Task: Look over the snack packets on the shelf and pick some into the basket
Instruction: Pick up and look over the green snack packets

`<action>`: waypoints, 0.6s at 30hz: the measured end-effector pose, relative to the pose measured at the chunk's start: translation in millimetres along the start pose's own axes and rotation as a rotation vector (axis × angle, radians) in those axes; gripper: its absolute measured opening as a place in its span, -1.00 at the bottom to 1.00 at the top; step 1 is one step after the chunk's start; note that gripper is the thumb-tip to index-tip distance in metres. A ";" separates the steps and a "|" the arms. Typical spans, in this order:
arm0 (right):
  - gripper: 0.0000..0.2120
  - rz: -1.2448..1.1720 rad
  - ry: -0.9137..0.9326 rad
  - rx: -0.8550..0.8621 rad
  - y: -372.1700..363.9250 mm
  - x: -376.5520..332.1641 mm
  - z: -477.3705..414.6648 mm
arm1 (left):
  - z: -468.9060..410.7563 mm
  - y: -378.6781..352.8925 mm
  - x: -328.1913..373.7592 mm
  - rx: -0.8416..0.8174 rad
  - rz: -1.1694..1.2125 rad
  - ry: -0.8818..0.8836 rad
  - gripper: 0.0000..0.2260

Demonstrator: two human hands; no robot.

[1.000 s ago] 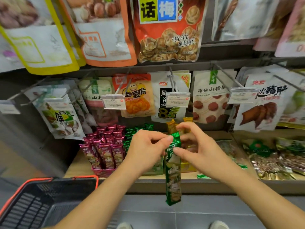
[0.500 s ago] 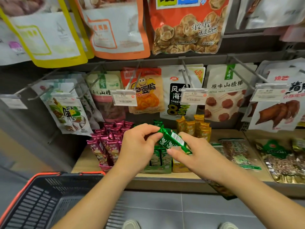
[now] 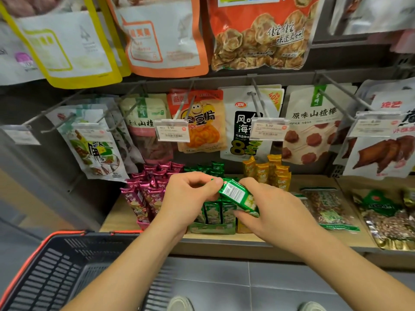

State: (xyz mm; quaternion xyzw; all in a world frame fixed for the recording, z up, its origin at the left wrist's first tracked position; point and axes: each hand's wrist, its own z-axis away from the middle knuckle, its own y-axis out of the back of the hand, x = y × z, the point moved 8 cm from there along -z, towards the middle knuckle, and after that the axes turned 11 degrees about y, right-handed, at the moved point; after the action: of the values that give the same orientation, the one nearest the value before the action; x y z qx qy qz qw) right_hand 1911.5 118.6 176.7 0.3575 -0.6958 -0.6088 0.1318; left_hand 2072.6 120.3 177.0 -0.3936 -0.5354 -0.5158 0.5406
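Both my hands hold one green snack packet point(image 3: 238, 195) above the bottom shelf point(image 3: 121, 217), its white printed label facing me. My left hand point(image 3: 188, 198) pinches its upper left end between thumb and fingers. My right hand point(image 3: 267, 207) grips its lower right end from below. Under the packet stands a green display box point(image 3: 213, 227) of the same packets, with pink packets point(image 3: 146, 194) to its left and yellow ones point(image 3: 274, 171) behind on the right. The black basket point(image 3: 54, 274) with a red rim hangs at lower left, nothing visible inside.
Hanging snack bags on metal pegs point(image 3: 258, 97) with price tags point(image 3: 172, 132) fill the rows above. Flat green and gold packs point(image 3: 330, 209) lie on the shelf to the right. Grey floor tiles and my shoe tips point(image 3: 179, 304) show below.
The green packet hung upright from my fingers a second ago; it now lies tilted nearly flat with its label up, held at both ends. The camera view has dropped and moved closer to the shelf.
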 end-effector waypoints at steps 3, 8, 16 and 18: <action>-0.57 -0.321 -0.052 -0.240 -13.2 14.2 4.9 | -5.3 10.6 -4.6 0.072 0.046 0.004 -0.77; -0.82 -0.768 -0.050 -0.321 -15.2 18.7 12.3 | -13.6 16.5 -14.6 0.055 0.187 0.089 -0.75; -0.68 -0.749 -0.051 -0.223 -17.6 12.3 16.4 | -17.9 4.3 -31.3 -0.050 0.198 0.231 -0.75; -0.60 -0.699 -0.048 -0.209 -20.8 6.9 16.4 | -16.0 -3.1 -37.3 -0.067 0.273 0.268 -0.62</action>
State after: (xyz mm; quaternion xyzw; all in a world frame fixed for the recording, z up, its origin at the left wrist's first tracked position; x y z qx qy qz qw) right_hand 1903.5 126.3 151.7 0.5439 -0.4684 -0.6932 -0.0650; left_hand 2076.2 109.2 138.0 -0.4081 -0.3831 -0.5030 0.6585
